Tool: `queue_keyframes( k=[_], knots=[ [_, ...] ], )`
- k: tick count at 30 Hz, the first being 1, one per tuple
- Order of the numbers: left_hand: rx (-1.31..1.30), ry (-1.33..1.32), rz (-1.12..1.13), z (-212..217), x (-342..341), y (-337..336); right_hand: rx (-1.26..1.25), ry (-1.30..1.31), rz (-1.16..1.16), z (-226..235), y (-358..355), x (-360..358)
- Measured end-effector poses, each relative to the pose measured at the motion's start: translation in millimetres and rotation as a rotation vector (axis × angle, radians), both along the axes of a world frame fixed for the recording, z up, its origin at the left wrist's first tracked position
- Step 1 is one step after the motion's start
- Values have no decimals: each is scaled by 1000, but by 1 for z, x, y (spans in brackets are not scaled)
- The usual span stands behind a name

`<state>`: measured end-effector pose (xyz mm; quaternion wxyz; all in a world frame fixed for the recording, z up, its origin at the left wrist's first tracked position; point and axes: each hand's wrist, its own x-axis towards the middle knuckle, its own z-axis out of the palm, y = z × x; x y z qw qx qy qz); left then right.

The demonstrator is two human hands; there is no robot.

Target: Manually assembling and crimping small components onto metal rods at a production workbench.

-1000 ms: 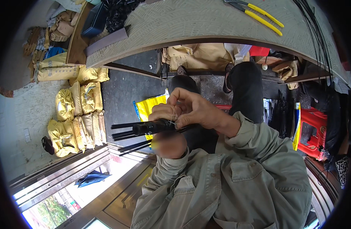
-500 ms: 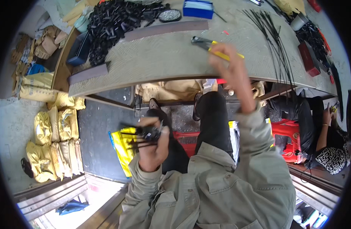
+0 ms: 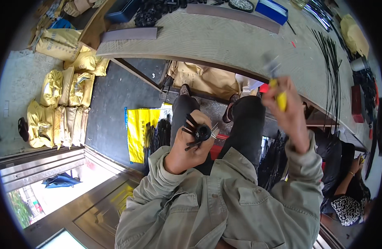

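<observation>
Splaying black rods [image 3: 191, 122] beside a black tube [image 3: 203, 133] (round-ended).

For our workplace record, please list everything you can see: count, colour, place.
Workbench: 1, grey-topped, upper middle
Small parts: pile, black, bench left
Flat strips: 2, grey, on bench
Bin: 1, dark blue, bench left
Open box: 1, blue, bench top
Dish: 1, dark-rimmed, beside box
Rods: many, black, bench and floor
Sacks: many, yellow-tan, floor left
Sheet: 1, yellow, floor
Umbrella: 1, blue, lower left
Co-worker: 1, dark-clothed, right
Tube: 1, black, held with rods, centre
Tool: 1, yellow-handled, blurred, held right
Jacket: 1, grey-green, bottom middle
Legs: 2, dark-trousered, middle
Left grip: 1, bare, holding tube
Right grip: 1, bare, holding tool
</observation>
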<state>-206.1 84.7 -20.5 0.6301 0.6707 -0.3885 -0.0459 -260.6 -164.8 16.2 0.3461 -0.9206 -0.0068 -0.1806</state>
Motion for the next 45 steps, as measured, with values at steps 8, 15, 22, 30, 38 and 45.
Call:
queue_keyframes(
  k=[8,15,22,30,38,45],
  knots=[
    [10,-17,39,4,-1,2,-1226,-437,-10,25,37,-19],
    [9,-47,12,4,3,12,-1353,-606,-76,11,39,-14],
    [-18,-58,64,5,4,14,-1240,-664,-159,-10,56,-7],
    [3,-43,82,3,2,16,-917,-559,-361,-57,82,-20],
    [-20,-90,63,-1,-5,17,-773,-384,-70,-19,65,-37],
    [92,200,-283,5,2,29,-125,847,759,48,14,-34]
  ],
)
